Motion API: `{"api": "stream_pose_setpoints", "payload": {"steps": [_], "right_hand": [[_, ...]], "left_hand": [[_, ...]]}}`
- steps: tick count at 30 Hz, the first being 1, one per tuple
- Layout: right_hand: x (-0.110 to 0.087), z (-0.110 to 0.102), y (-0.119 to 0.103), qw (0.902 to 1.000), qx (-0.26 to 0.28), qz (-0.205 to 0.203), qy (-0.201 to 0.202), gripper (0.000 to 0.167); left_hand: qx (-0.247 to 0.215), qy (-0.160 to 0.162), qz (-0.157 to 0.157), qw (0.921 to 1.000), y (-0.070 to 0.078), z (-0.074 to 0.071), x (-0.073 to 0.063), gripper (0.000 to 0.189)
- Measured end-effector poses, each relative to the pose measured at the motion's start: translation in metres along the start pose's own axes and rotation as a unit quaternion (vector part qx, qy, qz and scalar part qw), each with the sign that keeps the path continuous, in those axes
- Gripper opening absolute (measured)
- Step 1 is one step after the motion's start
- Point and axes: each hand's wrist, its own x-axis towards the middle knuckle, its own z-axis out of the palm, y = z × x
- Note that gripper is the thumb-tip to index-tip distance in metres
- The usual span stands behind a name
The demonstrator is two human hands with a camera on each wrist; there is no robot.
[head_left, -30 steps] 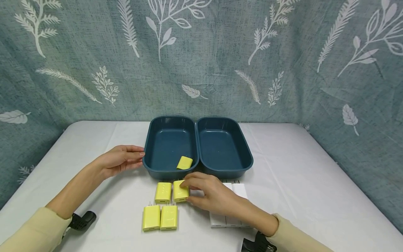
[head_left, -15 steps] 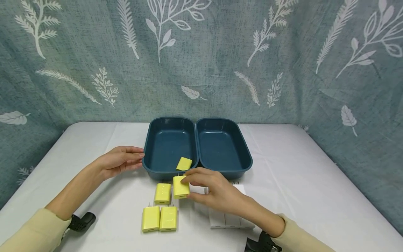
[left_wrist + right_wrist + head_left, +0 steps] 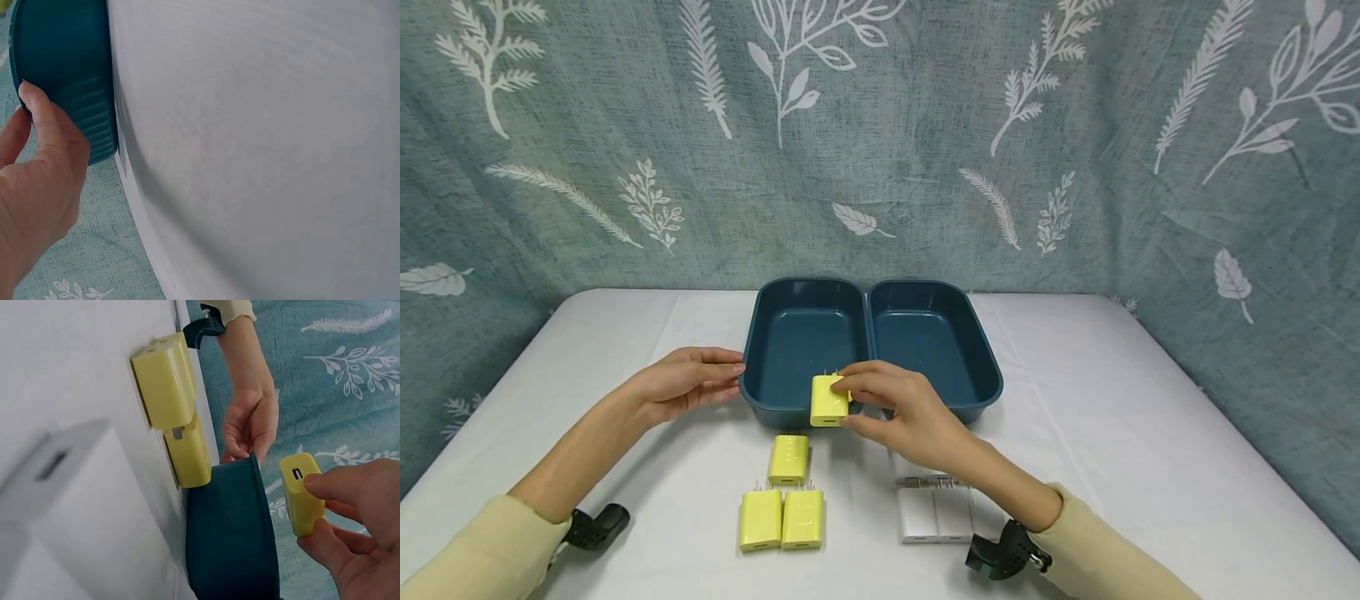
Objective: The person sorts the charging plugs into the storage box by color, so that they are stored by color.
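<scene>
My right hand point(image 3: 910, 408) pinches a yellow USB wall charger point(image 3: 829, 402) between thumb and fingers, prongs pointing away. It hangs over the near rim of the left dark blue bin point(image 3: 805, 333); in the right wrist view the held charger point(image 3: 301, 494) shows its port. My left hand point(image 3: 688, 383) holds that bin's left rim, and the left wrist view shows its fingers point(image 3: 47, 119) against the outer wall. Another yellow charger inside the bin is mostly hidden behind the held one. On the table lie three yellow chargers, one point(image 3: 788, 460) behind two point(image 3: 781, 518).
A second dark blue bin point(image 3: 932, 342) stands right beside the first. Several white chargers point(image 3: 934, 514) lie in front of it, partly beneath my right forearm. The white table point(image 3: 1105, 433) ends at a patterned teal cloth point(image 3: 910, 225).
My right hand has lifted the yellow charger off the table and carried it up and away to the bin's near rim. My left hand has stayed at the bin's side.
</scene>
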Motion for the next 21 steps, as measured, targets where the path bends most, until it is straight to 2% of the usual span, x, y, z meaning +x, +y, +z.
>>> {"api": "stream_pose_setpoints", "payload": {"steps": [7, 12, 21], "right_hand": [[0.016, 0.005, 0.007, 0.9991, 0.027, 0.024, 0.019, 0.033], [0.024, 0.009, 0.012, 0.9988, 0.020, 0.036, 0.028, 0.031], [0.035, 0.015, 0.020, 0.9978, 0.040, 0.048, 0.023, 0.032]], "left_hand": [[0.003, 0.001, -0.004, 1.0000, 0.000, 0.000, 0.001, 0.045], [0.005, 0.002, -0.004, 1.0000, 0.000, 0.000, 0.002, 0.042], [0.008, 0.000, -0.002, 1.0000, 0.000, 0.001, 0.000, 0.046]]}}
